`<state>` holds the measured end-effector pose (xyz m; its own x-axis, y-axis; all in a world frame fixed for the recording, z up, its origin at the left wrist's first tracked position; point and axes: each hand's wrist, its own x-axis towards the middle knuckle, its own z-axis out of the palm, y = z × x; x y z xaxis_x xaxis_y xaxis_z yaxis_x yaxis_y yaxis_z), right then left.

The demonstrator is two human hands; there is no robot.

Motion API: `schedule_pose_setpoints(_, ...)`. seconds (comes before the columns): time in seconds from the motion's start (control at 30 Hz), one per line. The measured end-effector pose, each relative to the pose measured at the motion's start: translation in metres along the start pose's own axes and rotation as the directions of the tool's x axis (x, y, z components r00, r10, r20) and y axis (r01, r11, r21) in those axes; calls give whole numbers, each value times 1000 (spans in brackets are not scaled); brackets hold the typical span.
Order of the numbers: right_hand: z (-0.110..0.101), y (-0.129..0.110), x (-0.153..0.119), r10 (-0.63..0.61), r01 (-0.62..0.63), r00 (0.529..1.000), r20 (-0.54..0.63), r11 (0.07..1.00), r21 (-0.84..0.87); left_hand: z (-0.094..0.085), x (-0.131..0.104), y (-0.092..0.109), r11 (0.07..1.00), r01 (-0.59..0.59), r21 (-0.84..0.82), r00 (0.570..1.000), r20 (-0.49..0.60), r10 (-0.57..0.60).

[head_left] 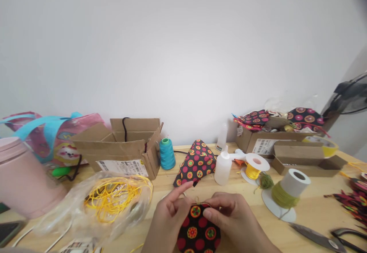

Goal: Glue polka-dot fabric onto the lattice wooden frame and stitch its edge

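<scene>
A rounded piece of black fabric with red dots and flower patterns (pixel 200 233) is held upright at the bottom centre. My left hand (pixel 171 219) touches its upper left edge, index finger stretched out, thumb near the edge. My right hand (pixel 233 215) pinches its upper right edge between thumb and fingers. A small loop of olive cord (pixel 197 199) stands up from the top edge between my hands. Behind them lies a larger folded piece of the same patterned fabric (pixel 197 163), beside a white squeeze bottle (pixel 223 167).
At left are an open cardboard box (pixel 119 151), a bag of yellow cord (pixel 114 197) and a pink container (pixel 27 180). A teal thread cone (pixel 167 154) stands behind. At right are a green cord spool (pixel 285 195), scissors (pixel 318 237) and a filled box (pixel 258 142).
</scene>
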<state>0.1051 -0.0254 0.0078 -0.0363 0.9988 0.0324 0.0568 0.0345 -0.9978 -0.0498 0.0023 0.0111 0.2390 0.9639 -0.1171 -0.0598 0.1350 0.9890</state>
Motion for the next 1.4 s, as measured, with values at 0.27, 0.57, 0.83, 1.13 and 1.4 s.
schedule_pose_setpoints(0.27,-3,3,1,-45,45,999,-29,999,-15,-2,4,0,997,-18,-80,999,-45,15)
schedule_pose_setpoints(0.57,-1,-5,-1,-67,48,993,-97,981,-190,15,-5,2,966,-50,254,984,178,4)
schedule_pose_setpoints(0.83,-1,-6,-3,-102,85,989,-107,985,-150,14,-6,1,955,-106,278,973,225,43)
schedule_pose_setpoints(1.13,-1,-2,1,39,-33,994,-103,997,65,10,-5,-2,964,-52,262,980,200,-2)
schedule_pose_setpoints(1.4,-3,3,7,131,-85,977,-167,962,258,8,-3,0,994,-20,103,995,94,10)
